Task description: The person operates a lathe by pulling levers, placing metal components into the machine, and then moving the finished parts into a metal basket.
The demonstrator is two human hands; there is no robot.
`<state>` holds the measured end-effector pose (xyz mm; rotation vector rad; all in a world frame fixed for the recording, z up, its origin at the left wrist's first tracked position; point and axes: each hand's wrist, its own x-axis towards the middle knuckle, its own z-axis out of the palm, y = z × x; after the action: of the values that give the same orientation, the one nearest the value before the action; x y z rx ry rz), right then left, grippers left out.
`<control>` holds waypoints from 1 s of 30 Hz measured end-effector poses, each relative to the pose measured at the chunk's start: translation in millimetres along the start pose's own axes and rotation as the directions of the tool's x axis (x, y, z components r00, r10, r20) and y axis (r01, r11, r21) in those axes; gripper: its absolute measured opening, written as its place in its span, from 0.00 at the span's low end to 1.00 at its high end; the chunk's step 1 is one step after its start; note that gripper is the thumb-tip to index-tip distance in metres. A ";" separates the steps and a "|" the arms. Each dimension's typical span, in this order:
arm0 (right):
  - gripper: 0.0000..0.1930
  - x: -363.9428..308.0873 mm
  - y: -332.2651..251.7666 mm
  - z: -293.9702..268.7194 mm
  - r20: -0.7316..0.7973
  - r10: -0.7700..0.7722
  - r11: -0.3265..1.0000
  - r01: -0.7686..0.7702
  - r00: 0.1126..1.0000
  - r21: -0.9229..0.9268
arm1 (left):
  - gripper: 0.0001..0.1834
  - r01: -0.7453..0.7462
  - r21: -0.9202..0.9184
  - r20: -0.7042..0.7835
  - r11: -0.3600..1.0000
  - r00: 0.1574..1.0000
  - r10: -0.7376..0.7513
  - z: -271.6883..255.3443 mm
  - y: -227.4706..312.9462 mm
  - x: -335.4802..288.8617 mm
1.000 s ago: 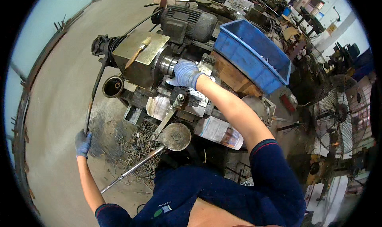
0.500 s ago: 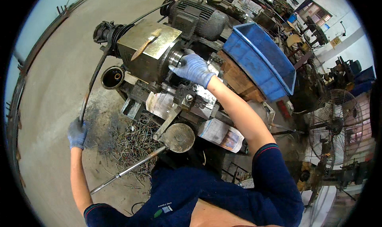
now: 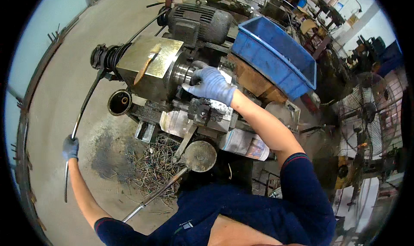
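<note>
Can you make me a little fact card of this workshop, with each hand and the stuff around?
Left hand: gloved, closed around a long metal rod
Right hand: gloved, fingers curled by the shiny spindle; grip unclear
On the lathe headstock: paintbrush
Behind headstock: electric motor
Right of motor: blue plastic bin
Floor: metal shavings
Far right: fan

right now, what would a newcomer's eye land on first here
Probably the big blue bin, bright against the dark machine, at the upper right. Then the gloved hands: the right hand at the shiny spindle, the left hand gripping a long rod far left. Below the machine, tangled shavings litter the floor.
</note>
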<state>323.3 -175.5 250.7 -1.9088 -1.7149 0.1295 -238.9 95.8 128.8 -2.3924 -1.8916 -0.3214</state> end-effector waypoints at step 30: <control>0.34 -439.4 330.6 -204.7 -0.169 0.894 0.154 -0.638 0.416 -0.755 | 0.24 -0.252 -0.432 0.624 0.866 0.609 0.489 -31.6 256.0 -140.1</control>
<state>627.1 -665.1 139.8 -3.4879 -0.6241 0.1551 -25.1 -104.4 148.3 -3.4102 -1.4993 0.4928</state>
